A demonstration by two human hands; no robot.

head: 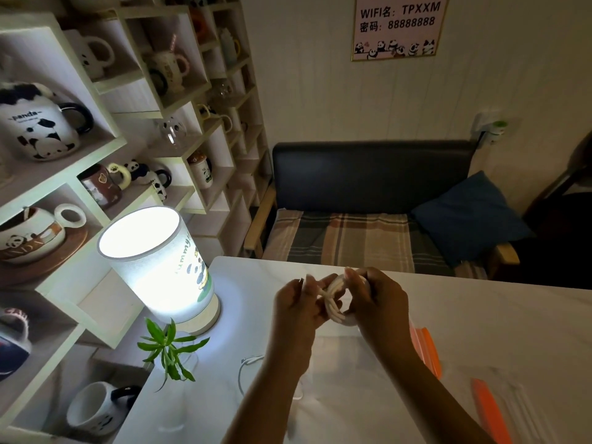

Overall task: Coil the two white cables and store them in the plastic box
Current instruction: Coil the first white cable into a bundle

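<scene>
I hold a white cable [333,299] wound into a small bundle of loops above the white table [499,322]. My right hand [374,302] grips the bundle from the right. My left hand [296,302] pinches the cable's free end at the bundle's left side. A second white cable [245,371] lies loose on the table under my left forearm, partly hidden. The clear plastic box [426,350] with an orange latch sits behind my right forearm, mostly hidden. Its clear lid [493,408] with an orange latch lies at the lower right.
A lit cylindrical lamp [160,264] stands at the table's left corner, with a small green plant [169,350] in front of it. Shelves of panda mugs [41,129] fill the left side. A dark sofa [371,200] with a blue cushion stands beyond the table.
</scene>
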